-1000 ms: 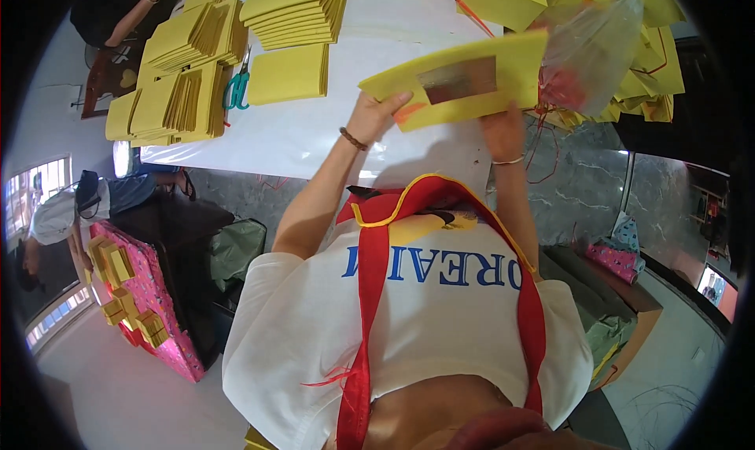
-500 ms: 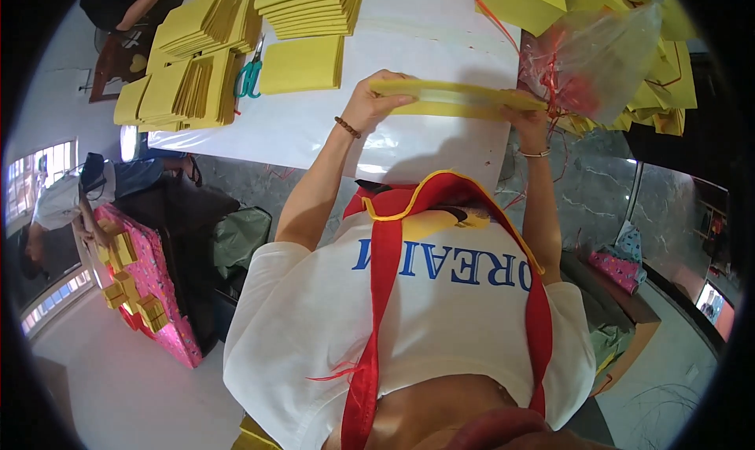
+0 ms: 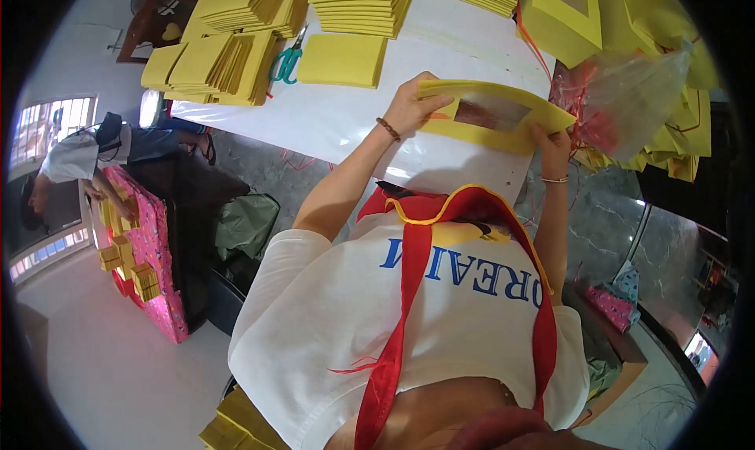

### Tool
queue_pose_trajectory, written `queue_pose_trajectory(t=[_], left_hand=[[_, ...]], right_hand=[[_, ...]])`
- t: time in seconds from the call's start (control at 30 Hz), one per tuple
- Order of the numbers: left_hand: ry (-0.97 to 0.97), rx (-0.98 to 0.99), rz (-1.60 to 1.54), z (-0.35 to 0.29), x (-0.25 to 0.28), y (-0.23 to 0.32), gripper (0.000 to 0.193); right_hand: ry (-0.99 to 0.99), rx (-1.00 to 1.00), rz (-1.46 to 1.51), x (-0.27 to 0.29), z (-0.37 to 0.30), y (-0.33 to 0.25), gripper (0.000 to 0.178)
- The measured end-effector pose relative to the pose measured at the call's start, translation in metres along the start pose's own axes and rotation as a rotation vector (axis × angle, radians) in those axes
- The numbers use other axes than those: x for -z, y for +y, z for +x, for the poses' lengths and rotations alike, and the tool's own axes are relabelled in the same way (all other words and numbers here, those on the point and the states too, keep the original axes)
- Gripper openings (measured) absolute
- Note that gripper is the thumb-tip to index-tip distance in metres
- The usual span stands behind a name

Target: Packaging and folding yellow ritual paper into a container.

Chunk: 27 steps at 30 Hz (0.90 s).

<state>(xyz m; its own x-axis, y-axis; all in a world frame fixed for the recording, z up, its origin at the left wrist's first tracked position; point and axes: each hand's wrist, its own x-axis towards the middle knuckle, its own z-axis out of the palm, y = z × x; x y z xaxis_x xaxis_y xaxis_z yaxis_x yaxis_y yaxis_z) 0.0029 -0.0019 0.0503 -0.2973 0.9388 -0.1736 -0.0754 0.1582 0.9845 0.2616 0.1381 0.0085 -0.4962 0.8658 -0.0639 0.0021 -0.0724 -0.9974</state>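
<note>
Both of my hands hold a flat yellow paper bag (image 3: 480,135) by its two ends, just above the near edge of the table. Its face carries a clear rectangular window, and its far edge bows upward. My left hand (image 3: 417,108), with a beaded bracelet at the wrist, pinches the left end with the thumb on top. At the right end, my right hand (image 3: 553,147) grips the lower corner; its fingers are partly hidden by the bag. A single folded yellow bag (image 3: 340,60) lies beyond my left hand, beside teal-handled scissors (image 3: 286,63).
Stacks of folded yellow bags (image 3: 358,10) cover the white table's (image 3: 464,49) far left. A clear plastic bag (image 3: 629,96) with red string lies to the right, by a windowed yellow bag (image 3: 554,18). Another person (image 3: 86,159) bends over a pink-covered table (image 3: 161,269) at left.
The bag has tilted from nearly edge-on to show its windowed face. My right hand has shifted lower along its end. The whole view has shifted, moving the table's things rightward.
</note>
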Motion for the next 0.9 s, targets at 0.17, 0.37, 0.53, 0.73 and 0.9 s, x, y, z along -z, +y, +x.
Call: queue_pose_trajectory(t=[0.17,0.37,0.53,0.73,0.9], left_hand=[[0.105,0.028,-0.615,0.005,-0.023,-0.022,0.029],[0.205,0.098,-1.006,0.007,-0.064,-0.044,0.03],[-0.193,0.07,-0.793,-0.018,-0.029,-0.034,0.043],[-0.173,-0.214,0.19,-0.019,0.007,-0.019,0.068],[-0.138,-0.947,1.325,-0.002,0.013,-0.009,0.061]], right_hand=[[0.054,-0.114,0.351,-0.013,0.001,-0.01,0.033],[0.105,-0.199,0.672,-0.086,-0.022,0.007,0.035],[0.128,-0.226,0.698,-0.066,-0.02,0.026,0.034],[-0.022,-0.37,0.563,-0.047,-0.031,0.02,0.028],[-0.037,-0.46,0.497,-0.053,-0.038,0.016,0.032]])
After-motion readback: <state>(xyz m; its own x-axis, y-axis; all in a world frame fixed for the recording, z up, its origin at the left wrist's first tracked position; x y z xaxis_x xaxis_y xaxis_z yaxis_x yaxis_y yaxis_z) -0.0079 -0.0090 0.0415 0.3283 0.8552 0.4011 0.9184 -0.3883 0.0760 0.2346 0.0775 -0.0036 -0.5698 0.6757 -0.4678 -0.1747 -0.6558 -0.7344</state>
